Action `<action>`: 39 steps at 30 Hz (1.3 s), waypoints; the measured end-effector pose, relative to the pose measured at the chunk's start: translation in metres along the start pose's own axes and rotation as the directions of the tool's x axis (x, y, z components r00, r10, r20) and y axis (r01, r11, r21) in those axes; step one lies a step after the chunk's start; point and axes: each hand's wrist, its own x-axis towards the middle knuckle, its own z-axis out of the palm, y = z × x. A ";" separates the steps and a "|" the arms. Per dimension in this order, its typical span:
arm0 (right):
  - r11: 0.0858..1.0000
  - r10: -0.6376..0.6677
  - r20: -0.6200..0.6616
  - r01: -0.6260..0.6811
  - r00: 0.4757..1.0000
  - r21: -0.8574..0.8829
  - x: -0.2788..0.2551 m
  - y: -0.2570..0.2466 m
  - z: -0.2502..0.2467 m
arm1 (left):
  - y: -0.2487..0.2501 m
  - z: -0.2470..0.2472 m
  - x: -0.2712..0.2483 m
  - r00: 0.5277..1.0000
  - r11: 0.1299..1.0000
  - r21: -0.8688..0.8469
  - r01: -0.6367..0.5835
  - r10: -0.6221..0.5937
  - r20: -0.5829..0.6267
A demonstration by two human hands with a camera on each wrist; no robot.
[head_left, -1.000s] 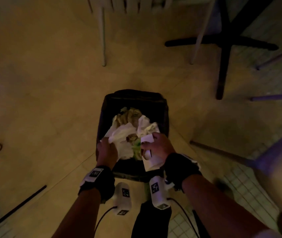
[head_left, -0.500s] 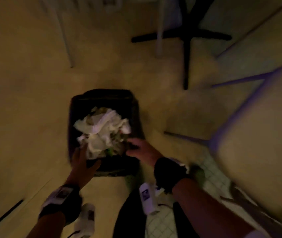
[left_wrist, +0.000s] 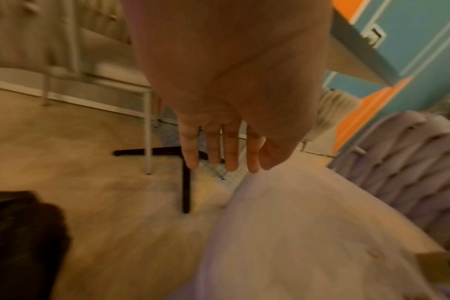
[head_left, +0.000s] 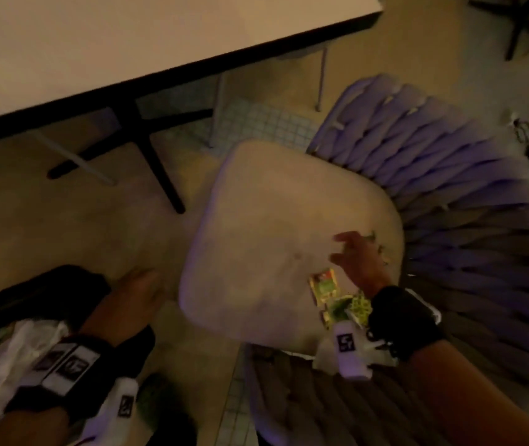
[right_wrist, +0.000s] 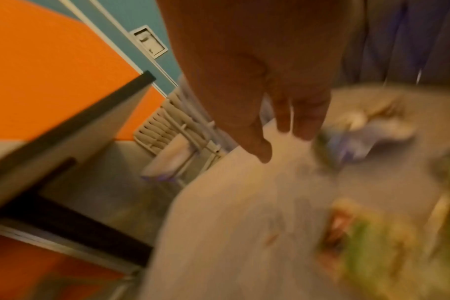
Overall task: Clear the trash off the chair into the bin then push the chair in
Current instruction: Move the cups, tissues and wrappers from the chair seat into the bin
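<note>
Plainly, the table stood across the top left, its dark edge well apart from the chair, which sat pulled out and turned, its woven back to the right. The seat was mostly bare; trash lay only along its right edge and near right corner. The bin stood on the floor off the seat's left edge, already heaped with white paper.

The left hand hung between bin and seat, fingers straight and apart, holding nothing. The right hand hovered over the seat's right edge, fingers spread and loosely bent, gripping nothing; blur made contact hard to judge.

A green and yellow wrapper lay just short of the wrist at the near right corner, with more green scraps beside it; small crumpled bits lay past the fingertips.

As I judged it, a sweeping grab could knock those bits off the seat's edge or into the back's gaps. The bin was full, so further pieces might slide off its heap to the floor.
</note>
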 end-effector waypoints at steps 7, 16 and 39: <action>0.981 0.181 0.023 -0.179 0.983 -0.074 0.078 0.102 -0.040 | 0.140 0.085 0.046 0.965 0.991 0.025 -0.134 0.125 0.229; 0.993 0.096 0.102 -0.103 0.990 0.065 0.088 0.121 -0.023 | 0.221 0.162 0.081 0.933 0.977 -0.037 -0.209 0.210 0.294; 0.960 -0.050 0.197 -0.007 0.979 0.279 0.081 0.132 -0.047 | 0.282 0.198 0.156 0.791 0.705 0.367 -0.607 0.489 0.368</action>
